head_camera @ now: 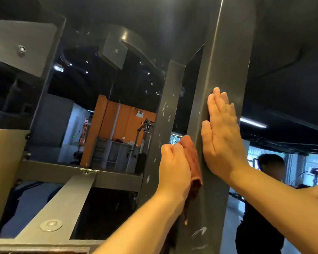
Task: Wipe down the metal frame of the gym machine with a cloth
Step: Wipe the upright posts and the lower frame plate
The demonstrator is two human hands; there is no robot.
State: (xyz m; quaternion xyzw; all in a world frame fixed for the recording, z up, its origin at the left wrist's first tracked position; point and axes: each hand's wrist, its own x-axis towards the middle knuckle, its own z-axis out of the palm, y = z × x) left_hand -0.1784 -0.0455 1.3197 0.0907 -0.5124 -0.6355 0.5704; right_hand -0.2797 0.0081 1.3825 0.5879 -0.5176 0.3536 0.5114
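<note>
Overhead at the far left hangs a grey plate [24, 46] with one bolt, above a tan panel [6, 171] and a slanting grey strap [62, 204]. Further back, an orange wall [125, 121] carries a small sign [140, 113], too small to read, over a grey shelf unit [116, 153] whose contents are too small to tell. Next comes a scuffed inner upright [165, 110]. Just beside it, the left hand [173, 165] has its fingers curled round a reddish-brown cloth [191, 156], pressing it to the left face of the grey post [222, 70] of the machine's frame; the cloth's lower end hangs down. The right hand [222, 136] lies flat on the post, fingers straight and together. Behind it stands a person in black [261, 226].
</note>
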